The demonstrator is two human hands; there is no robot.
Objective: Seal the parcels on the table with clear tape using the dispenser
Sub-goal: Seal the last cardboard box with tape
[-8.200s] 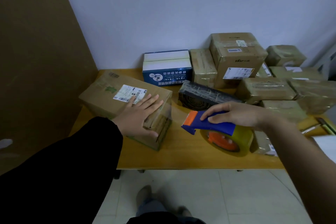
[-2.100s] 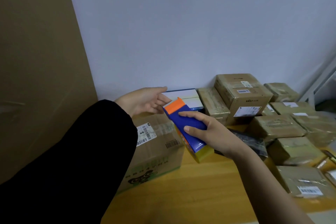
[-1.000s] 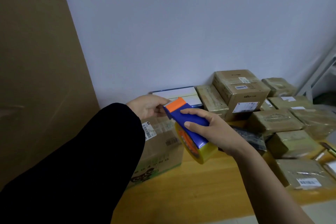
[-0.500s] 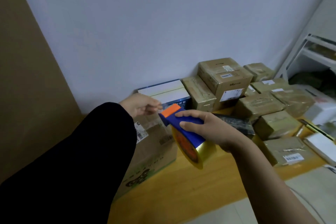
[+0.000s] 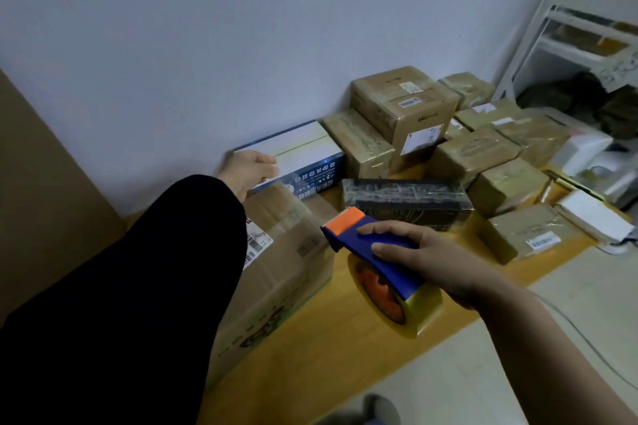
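Nearest, at lower centre of the frame, our right grip (image 5: 438, 266) is closed round the blue dispenser (image 5: 393, 272). Its tape roll (image 5: 407, 307) hangs low over the worktop (image 5: 328, 352); we cannot tell whether it touches. The orange blade end (image 5: 345, 219) points up and left, toward the big cardboard parcel (image 5: 293, 272) just beside it.

That parcel lies left of the dispenser. Its long axis runs from the lower left of the frame up toward the centre, and our black sleeve (image 5: 138, 286) covers much of its near half. A glossy tape strip (image 5: 297, 207) seems to span from the parcel's far top to the blade.

At that far end sits our left grip (image 5: 250, 167); whether it presses flat or pinches the tape's end we cannot tell. We judge the right grip is the one to travel: it must come left over the lid, then draw along the long axis toward us.

Beyond stand a blue-and-white box (image 5: 303, 152), a black box (image 5: 404, 193) and a heap of wrapped parcels (image 5: 476, 152) at upper right.
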